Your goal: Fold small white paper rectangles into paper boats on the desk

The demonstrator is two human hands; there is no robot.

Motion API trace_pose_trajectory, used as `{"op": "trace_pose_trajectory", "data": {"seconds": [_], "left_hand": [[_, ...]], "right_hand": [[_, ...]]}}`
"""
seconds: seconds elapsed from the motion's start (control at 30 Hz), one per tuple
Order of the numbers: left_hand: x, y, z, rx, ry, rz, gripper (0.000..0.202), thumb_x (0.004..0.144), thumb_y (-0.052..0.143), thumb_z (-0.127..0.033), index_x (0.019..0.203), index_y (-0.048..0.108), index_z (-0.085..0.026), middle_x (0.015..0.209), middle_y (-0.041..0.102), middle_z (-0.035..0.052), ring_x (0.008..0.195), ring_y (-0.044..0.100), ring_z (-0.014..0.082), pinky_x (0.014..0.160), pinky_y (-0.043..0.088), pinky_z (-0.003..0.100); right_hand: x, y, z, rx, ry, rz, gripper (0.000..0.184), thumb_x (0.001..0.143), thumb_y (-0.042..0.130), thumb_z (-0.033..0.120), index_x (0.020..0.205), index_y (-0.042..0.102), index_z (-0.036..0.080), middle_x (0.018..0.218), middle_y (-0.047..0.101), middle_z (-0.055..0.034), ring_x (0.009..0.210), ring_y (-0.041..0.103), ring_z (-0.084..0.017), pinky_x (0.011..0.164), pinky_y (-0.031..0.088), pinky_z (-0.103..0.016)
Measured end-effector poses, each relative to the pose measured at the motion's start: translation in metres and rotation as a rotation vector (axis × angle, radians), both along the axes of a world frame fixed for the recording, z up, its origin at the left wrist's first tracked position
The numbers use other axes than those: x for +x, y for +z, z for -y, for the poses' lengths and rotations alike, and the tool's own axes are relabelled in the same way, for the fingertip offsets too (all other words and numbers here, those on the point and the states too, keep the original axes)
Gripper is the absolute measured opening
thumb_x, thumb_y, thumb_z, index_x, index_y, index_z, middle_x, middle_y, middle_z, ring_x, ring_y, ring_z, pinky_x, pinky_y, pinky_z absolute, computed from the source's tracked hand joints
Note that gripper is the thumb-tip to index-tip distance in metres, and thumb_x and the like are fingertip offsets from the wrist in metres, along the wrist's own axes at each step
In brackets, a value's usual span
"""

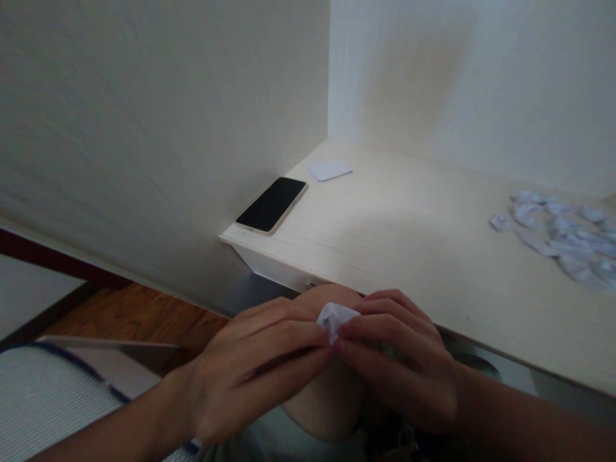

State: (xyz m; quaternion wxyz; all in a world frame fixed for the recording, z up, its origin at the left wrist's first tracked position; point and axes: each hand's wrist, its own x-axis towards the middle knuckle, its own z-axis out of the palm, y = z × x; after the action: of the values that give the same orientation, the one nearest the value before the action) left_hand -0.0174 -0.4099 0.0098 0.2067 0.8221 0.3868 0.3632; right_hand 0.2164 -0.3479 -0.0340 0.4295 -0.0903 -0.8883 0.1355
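Observation:
A small white folded piece of paper (335,318) sits between my two hands, just below the front edge of the desk and above my knee (332,385). My left hand (255,362) pinches it from the left with fingers pressed together. From the right, my right hand (399,356) closes its fingertips on the same paper. Most of the paper is hidden by my fingers.
A pale wooden desk (409,237) runs to the right. On it lie a black phone (272,205) near the left corner, a white paper square (330,170) behind it, and several folded white paper pieces (563,237) at the right. A wall panel stands on the left.

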Motion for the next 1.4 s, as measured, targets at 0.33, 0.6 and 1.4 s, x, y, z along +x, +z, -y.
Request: {"op": "trace_pose_trajectory", "data": {"seconds": [0.33, 0.6, 1.4], "left_hand": [[0.001, 0.009, -0.004, 0.035, -0.045, -0.172, 0.021, 0.102, 0.054, -0.017, 0.115, 0.071, -0.020, 0.107, 0.079, 0.0051, 0.098, 0.075, 0.0161, 0.093, 0.059, 0.022], [0.002, 0.011, -0.005, -0.086, -0.016, -0.195, 0.026, 0.103, 0.054, -0.017, 0.124, 0.067, -0.023, 0.115, 0.077, 0.0005, 0.106, 0.072, 0.0147, 0.104, 0.054, 0.024], [-0.010, 0.028, -0.015, -0.063, -0.159, -0.322, 0.028, 0.104, 0.045, -0.018, 0.096, 0.072, -0.020, 0.093, 0.076, 0.0040, 0.087, 0.070, 0.0167, 0.079, 0.057, 0.023]], "right_hand": [[-0.009, -0.002, 0.010, -0.161, -0.101, -0.010, 0.020, 0.095, 0.056, 0.004, 0.102, 0.068, 0.018, 0.099, 0.072, -0.0059, 0.086, 0.063, -0.019, 0.075, 0.055, -0.036], [-0.014, 0.013, 0.012, -0.459, -0.095, 0.021, 0.025, 0.090, 0.059, -0.002, 0.102, 0.070, 0.017, 0.100, 0.068, -0.0045, 0.093, 0.063, -0.015, 0.078, 0.055, -0.026], [-0.008, 0.030, 0.000, 0.032, -0.109, 0.307, 0.022, 0.105, 0.050, 0.018, 0.093, 0.069, 0.017, 0.088, 0.069, -0.0056, 0.078, 0.055, -0.018, 0.071, 0.046, -0.037]]}}
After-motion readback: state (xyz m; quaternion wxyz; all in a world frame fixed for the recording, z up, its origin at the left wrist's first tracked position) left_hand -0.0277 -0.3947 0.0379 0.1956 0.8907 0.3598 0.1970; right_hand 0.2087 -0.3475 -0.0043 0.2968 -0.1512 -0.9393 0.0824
